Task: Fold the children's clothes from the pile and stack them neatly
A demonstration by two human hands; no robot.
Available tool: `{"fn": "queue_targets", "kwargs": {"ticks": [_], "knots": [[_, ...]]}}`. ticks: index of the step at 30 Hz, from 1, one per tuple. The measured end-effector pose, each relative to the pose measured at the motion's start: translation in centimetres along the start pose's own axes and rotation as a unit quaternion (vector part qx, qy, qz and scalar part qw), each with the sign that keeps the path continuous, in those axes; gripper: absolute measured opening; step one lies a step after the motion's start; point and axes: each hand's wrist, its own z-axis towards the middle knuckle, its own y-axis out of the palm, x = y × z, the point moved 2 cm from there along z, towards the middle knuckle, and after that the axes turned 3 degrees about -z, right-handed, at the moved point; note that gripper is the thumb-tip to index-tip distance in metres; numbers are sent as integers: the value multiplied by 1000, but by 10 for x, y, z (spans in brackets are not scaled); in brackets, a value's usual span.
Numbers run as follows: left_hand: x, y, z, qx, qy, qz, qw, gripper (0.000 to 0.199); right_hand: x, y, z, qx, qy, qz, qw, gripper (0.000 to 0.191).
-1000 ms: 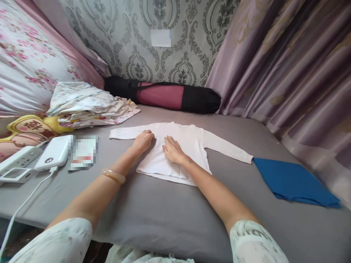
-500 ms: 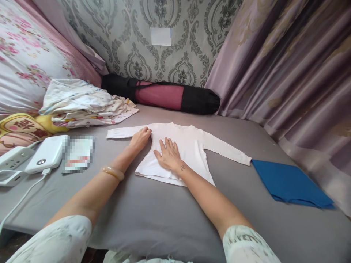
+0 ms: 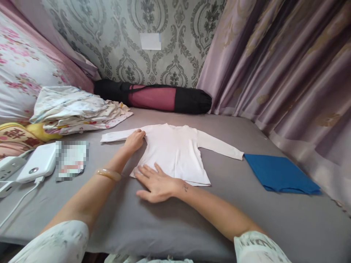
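White knit, laid flat: a long-sleeved shirt (image 3: 172,153) lies on the grey-sheeted bed (image 3: 123,215), directly ahead of the person. Its greatest span, cuff to cuff, runs left to right across the person's front; the neckline points away and the hem faces the body. Both hands stand at its left side, so the right forearm slants inward, near the hem. The left hand (image 3: 135,140) is the farther forward, at the armpit where the left sleeve (image 3: 116,136) joins the body; its fingers are curled in and touch the cloth, though whether they pinch it cannot be told. The right hand (image 3: 157,185), apart from the left, is spread open, palm down, fingertips over the hem's left corner, grasping nothing. The opposite cuff meets the corner of a folded blue cloth (image 3: 279,173).
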Motion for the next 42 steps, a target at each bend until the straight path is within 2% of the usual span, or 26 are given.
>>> {"fn": "queue_targets", "kwargs": {"ticks": [2, 4, 6, 8, 10, 12, 16, 23, 25, 27, 28, 29, 30, 32, 34, 35, 37, 42], "knots": [[10, -3, -3, 25, -28, 35, 999, 33, -1, -9, -12, -15, -59, 62, 996, 56], [27, -1, -7, 48, -13, 43, 998, 32, 17, -23, -20, 43, -35, 101, 993, 44], [46, 9, -14, 43, 63, -1, 997, 33, 51, -36, -28, 162, 96, 65, 980, 42], [63, 24, -21, 14, 147, -53, 988, 35, 85, -43, -35, 242, 216, -26, 946, 45], [73, 39, -28, -22, 172, -60, 983, 39, 108, -40, -41, 229, 287, -84, 926, 53], [75, 50, -34, -51, 143, -34, 988, 48, 117, -32, -44, 194, 302, -103, 928, 59], [66, 56, -42, -56, 102, 18, 993, 60, 101, -19, -47, 151, 267, -101, 947, 65], [55, 57, -48, -42, 130, 42, 990, 60, 50, -12, -55, 54, 152, -22, 987, 69], [57, 54, -47, -40, 146, 44, 987, 56, 40, -18, -59, 11, 101, 21, 995, 65], [62, 46, -43, -45, 147, 50, 987, 50, 38, -31, -63, -17, 51, 85, 995, 51], [66, 41, -40, -55, 139, 57, 987, 46, 42, -39, -66, -11, 36, 123, 992, 43], [71, 37, -37, -70, 127, 66, 987, 43, 49, -49, -69, 29, 38, 154, 987, 38], [76, 32, -34, -89, 111, 76, 987, 40, 60, -60, -74, 87, 56, 166, 981, 34], [90, 26, -26, -123, 79, 88, 985, 35, 89, -78, -88, 233, 144, 126, 953, 28], [107, 24, -18, -137, 64, 73, 986, 31, 118, -88, -106, 315, 252, 57, 913, 27], [117, 26, -14, -136, 68, 55, 987, 29, 131, -90, -114, 331, 304, 24, 893, 26], [139, 34, -5, -127, 91, 2, 988, 24, 151, -89, -126, 326, 373, -26, 868, 21], [184, 65, 11, -82, 140, -124, 979, 22, 168, -78, -130, 291, 413, -118, 855, 16]]}}
